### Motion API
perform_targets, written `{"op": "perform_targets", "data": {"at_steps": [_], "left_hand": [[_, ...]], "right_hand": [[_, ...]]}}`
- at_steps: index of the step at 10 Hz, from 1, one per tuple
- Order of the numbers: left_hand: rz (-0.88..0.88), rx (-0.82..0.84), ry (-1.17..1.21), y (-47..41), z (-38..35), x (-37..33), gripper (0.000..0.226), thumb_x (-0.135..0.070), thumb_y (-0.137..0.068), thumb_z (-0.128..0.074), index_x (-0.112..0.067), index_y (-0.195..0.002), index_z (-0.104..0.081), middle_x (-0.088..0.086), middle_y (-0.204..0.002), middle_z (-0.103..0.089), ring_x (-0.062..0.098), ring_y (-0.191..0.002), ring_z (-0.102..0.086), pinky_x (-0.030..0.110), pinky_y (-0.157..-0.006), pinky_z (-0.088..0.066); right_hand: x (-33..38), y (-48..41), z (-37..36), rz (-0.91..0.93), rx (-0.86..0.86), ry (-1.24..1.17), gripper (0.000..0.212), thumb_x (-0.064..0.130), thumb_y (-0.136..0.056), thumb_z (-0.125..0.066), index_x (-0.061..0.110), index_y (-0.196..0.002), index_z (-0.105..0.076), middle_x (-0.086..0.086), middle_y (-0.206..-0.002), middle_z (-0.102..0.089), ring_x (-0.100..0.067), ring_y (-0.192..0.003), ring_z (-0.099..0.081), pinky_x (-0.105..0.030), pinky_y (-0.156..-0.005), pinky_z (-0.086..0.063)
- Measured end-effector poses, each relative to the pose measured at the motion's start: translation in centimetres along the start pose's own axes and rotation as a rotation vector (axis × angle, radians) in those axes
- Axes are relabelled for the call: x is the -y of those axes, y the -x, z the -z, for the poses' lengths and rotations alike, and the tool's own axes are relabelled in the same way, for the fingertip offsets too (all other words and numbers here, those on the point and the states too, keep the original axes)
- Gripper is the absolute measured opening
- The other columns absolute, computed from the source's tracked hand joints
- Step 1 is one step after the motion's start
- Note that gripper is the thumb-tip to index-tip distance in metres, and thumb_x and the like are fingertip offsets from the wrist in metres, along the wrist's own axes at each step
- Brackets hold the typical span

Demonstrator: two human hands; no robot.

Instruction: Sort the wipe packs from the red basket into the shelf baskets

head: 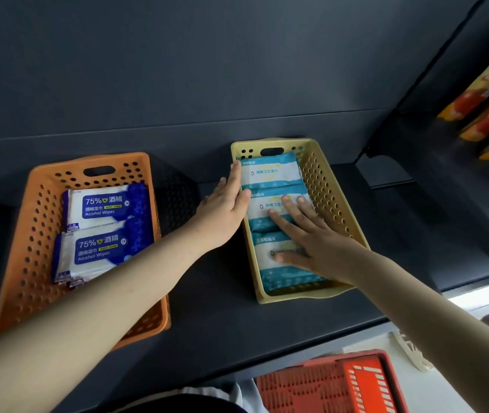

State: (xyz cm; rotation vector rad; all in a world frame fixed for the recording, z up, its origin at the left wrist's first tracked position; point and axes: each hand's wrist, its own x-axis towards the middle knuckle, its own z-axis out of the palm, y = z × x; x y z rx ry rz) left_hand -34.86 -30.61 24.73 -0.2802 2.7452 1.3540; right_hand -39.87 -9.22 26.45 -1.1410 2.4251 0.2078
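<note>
My left hand [225,204] and right hand [311,242] press flat, fingers straight, on three teal packs [270,172] in the yellow basket [323,189]. At nine o'clock, the orange basket [32,234] holds two "75% Alcohol Wipes" packs [103,204]; the red basket [311,389] is at five.

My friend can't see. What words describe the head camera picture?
The left hand and right hand, fingers straight, touch teal wipe packs in a yellow basket on a dark shelf. Beside it, an orange basket holds two blue wipe packs; a red basket sits below.
</note>
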Motion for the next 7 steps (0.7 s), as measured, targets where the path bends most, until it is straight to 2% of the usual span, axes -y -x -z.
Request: {"op": "perform_targets", "data": {"at_steps": [2,3,4,5,6,7], "left_hand": [[-0.01,-0.003,-0.005,-0.1,0.0,0.0,0.06,-0.041,-0.104,-0.023,-0.031,-0.152,0.01,-0.01,-0.162,0.005,0.014,-0.149,0.004,0.047,-0.121,-0.005],[0.004,-0.002,-0.011,0.0,-0.1,0.1,0.059,-0.042,-0.104,-0.022,-0.031,-0.152,0.01,-0.011,-0.162,0.005,0.013,-0.149,0.004,0.048,-0.121,-0.004],[0.014,-0.006,-0.041,0.1,-0.1,0.0,0.06,-0.042,-0.103,-0.022,-0.031,-0.153,0.01,-0.009,-0.162,0.003,0.015,-0.149,0.003,0.046,-0.121,-0.004],[0.046,0.023,-0.094,0.5,0.7,-0.8,0.061,-0.044,-0.103,-0.024,-0.029,-0.154,0.007,-0.005,-0.163,-0.002,0.021,-0.15,0.001,0.041,-0.121,-0.005],[-0.011,-0.041,-0.183,2.0,2.6,-1.3,0.057,-0.04,-0.103,-0.032,-0.024,-0.154,-0.014,0.004,-0.159,-0.025,0.02,-0.148,-0.017,0.039,-0.119,-0.019],[-0.128,-0.201,-0.246,5.0,4.9,-0.8,0.042,-0.032,-0.102,-0.04,-0.022,-0.143,-0.045,-0.002,-0.145,-0.049,0.012,-0.135,-0.041,0.028,-0.111,-0.033]], "right_hand": [[-0.1,-0.4,0.9,0.012,-0.103,0.0,0.077,0.072,-0.084,-0.008,0.04,-0.147,0.024,0.012,-0.153,0.035,-0.012,-0.14,0.033,-0.041,-0.118,0.014],[0.0,-0.7,0.5,0.013,-0.081,0.088,0.077,0.073,-0.082,0.0,0.037,-0.147,0.025,0.009,-0.156,0.03,-0.01,-0.142,0.027,-0.044,-0.12,0.008],[0.0,-0.7,0.8,0.003,-0.081,0.054,0.079,0.076,-0.081,-0.003,0.04,-0.148,0.021,0.013,-0.157,0.027,-0.008,-0.144,0.023,-0.044,-0.121,0.003],[0.0,-0.2,1.6,-0.009,-0.093,-0.106,0.079,0.075,-0.084,-0.023,0.044,-0.15,0.006,0.02,-0.158,0.015,0.0,-0.142,0.016,-0.041,-0.12,-0.004],[0.3,0.2,2.6,-0.016,-0.233,-0.25,0.07,0.065,-0.09,-0.039,0.041,-0.151,-0.014,0.018,-0.159,-0.013,-0.007,-0.146,-0.014,-0.042,-0.117,-0.025],[1.3,1.1,3.8,-0.055,-0.428,-0.317,0.055,0.05,-0.094,-0.047,0.029,-0.144,-0.039,0.011,-0.149,-0.041,-0.01,-0.133,-0.044,-0.031,-0.106,-0.04]]}}
